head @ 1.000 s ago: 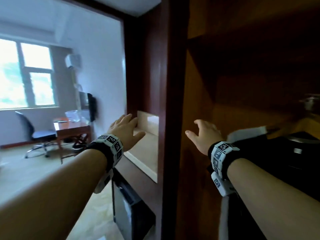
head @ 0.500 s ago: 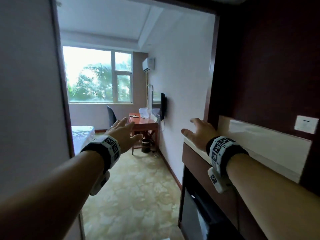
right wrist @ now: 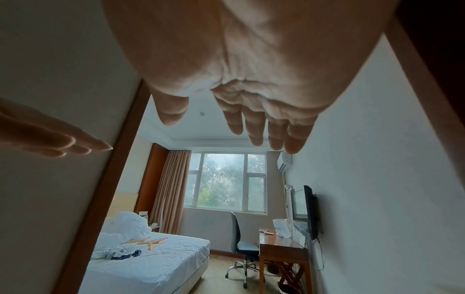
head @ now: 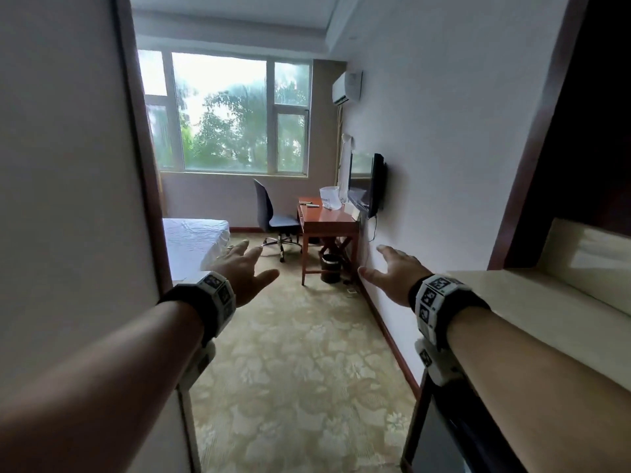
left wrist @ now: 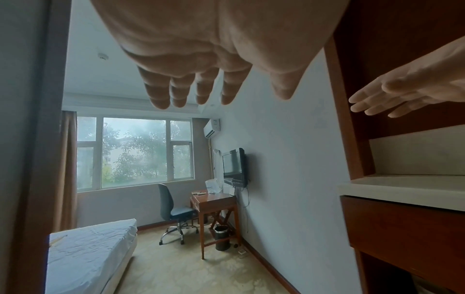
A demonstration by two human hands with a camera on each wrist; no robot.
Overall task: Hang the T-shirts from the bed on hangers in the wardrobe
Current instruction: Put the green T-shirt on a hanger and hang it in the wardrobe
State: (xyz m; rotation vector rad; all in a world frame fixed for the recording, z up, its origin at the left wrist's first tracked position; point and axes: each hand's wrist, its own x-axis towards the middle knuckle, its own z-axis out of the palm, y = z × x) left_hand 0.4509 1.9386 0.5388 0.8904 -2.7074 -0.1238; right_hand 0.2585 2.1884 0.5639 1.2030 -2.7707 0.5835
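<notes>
View down a short passage into a bedroom; both arms reach forward, holding nothing. Left hand (head: 243, 272): fingers straight and slightly spread, palm down, in the air near the left door frame (head: 143, 165); right hand (head: 392, 273): fingers straight and loosely together, thumb out, just beside the right wall, touching nothing that can be seen.

The bed (right wrist: 156, 258) lies far left; on its near part sits a crumpled heap of white and blue cloth (right wrist: 118, 254), probably the T-shirts, though the right wrist view is too coarse to count them; just beyond lie pale wooden hangers (right wrist: 148, 241), loosely crossed; a bunched white quilt (right wrist: 125, 224) lies at the far end. The wardrobe is not in view.

Handling, as judged: the shirts are light, soft and limp, and will sag and tangle when lifted; best taken at the shoulders or collar, one at a time, and shaken free of the heap; the hangers are stiff and light, best held at the neck below the hook, an arm being fed through the collar or hem; crossed hangers may snag one another.

Containers: a dark waste bin (head: 330, 268) stands under the desk (head: 327, 221) at far right, contents not visible; a clear bag (head: 330, 198) stands on the desk top, contents unclear; a pale counter (head: 532, 302) in a wooden niche at near right shows nothing on it in the part seen.
</notes>
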